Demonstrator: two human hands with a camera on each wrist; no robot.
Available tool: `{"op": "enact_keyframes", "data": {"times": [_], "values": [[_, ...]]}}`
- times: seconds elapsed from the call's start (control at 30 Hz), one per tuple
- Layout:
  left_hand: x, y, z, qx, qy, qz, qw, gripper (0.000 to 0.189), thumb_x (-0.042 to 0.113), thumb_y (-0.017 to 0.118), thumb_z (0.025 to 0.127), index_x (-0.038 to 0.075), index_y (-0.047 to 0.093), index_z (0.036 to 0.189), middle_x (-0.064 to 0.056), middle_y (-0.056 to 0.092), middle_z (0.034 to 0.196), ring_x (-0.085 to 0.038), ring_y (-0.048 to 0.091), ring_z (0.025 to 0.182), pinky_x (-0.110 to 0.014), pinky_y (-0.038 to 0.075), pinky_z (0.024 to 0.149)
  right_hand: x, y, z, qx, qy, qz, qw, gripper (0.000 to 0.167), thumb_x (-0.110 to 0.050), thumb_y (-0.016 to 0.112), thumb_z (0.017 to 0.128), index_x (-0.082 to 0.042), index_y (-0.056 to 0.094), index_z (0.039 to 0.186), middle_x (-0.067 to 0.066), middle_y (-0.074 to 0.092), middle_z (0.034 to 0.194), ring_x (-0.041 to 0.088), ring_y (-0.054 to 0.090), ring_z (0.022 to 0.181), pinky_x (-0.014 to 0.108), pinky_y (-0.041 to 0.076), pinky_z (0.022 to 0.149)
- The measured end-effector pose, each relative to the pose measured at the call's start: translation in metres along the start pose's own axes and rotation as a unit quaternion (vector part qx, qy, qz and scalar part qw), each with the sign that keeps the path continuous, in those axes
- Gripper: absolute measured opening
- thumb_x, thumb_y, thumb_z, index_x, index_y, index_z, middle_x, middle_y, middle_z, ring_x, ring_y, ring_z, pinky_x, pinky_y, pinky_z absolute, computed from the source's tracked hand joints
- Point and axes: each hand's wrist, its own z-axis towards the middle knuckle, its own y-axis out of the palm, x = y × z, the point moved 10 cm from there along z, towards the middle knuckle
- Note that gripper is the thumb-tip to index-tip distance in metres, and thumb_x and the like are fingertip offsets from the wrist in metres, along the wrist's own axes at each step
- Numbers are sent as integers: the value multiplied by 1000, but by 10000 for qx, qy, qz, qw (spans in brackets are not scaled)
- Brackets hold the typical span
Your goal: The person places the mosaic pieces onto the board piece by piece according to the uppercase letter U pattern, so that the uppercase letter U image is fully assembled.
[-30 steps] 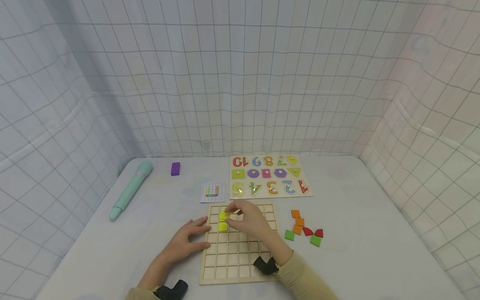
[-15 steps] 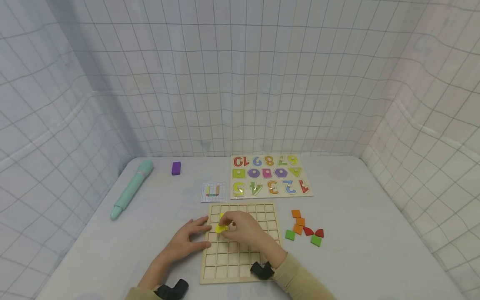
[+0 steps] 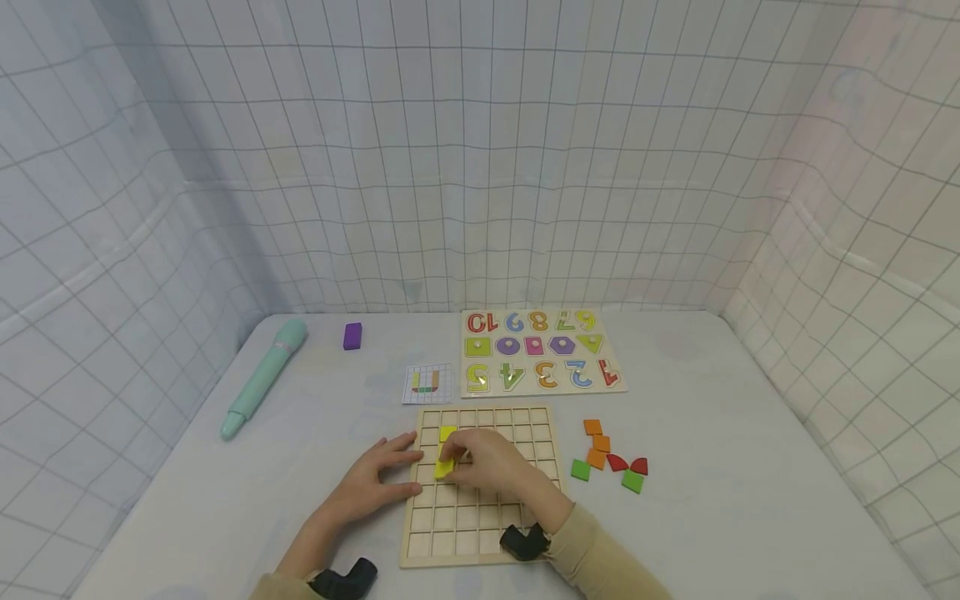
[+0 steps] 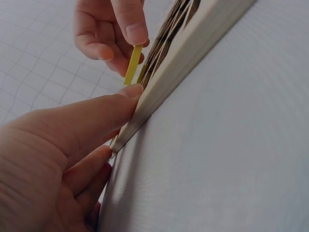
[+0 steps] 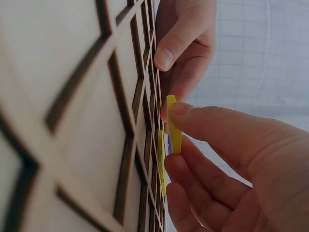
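My right hand (image 3: 487,460) pinches a yellow square tile (image 5: 174,125) between thumb and fingers. The tile is tilted, just above the left part of a wooden grid board (image 3: 467,560). Another yellow tile (image 3: 447,432) lies in a cell near the board's far edge; the right fingers partly cover what is beside it. With its fingers spread, my left hand (image 3: 367,485) rests against the board's left edge. In the left wrist view the left thumb (image 4: 116,104) touches the board's rim, close to the held yellow tile (image 4: 133,65).
Right of the board lie several orange tiles (image 3: 601,444), red quarter-round pieces (image 3: 617,462) and green tiles (image 3: 632,482). Beyond it are a small pattern card (image 3: 442,377) and a number puzzle (image 3: 543,360). A purple block (image 3: 352,337) and a mint-green wand-shaped object (image 3: 262,382) lie farther left.
The right hand has moved toward me and slightly left along the board, carrying the yellow tile from near the far cells to a nearer one. The left hand stays put.
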Motion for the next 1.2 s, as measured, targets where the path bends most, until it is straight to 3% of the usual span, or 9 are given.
{"op": "enact_keyframes", "data": {"times": [0.93,1.2], "values": [[2,-1,0,34,66,24,10000,50,33,77,76,8,66,117,-12,44,142,-35,32,134,-47,12,115,4,5,0,-155,-1,236,9996,18,-19,77,78,-20,67,93,-15,63,90,0,57,88,19,50,82],[-2,0,0,-8,-57,-55,10000,51,35,77,76,9,66,118,-11,42,143,-35,28,136,-50,11,115,6,6,0,-136,52,202,9997,18,-20,77,78,-21,66,91,-16,62,89,0,57,87,20,50,82]]}}
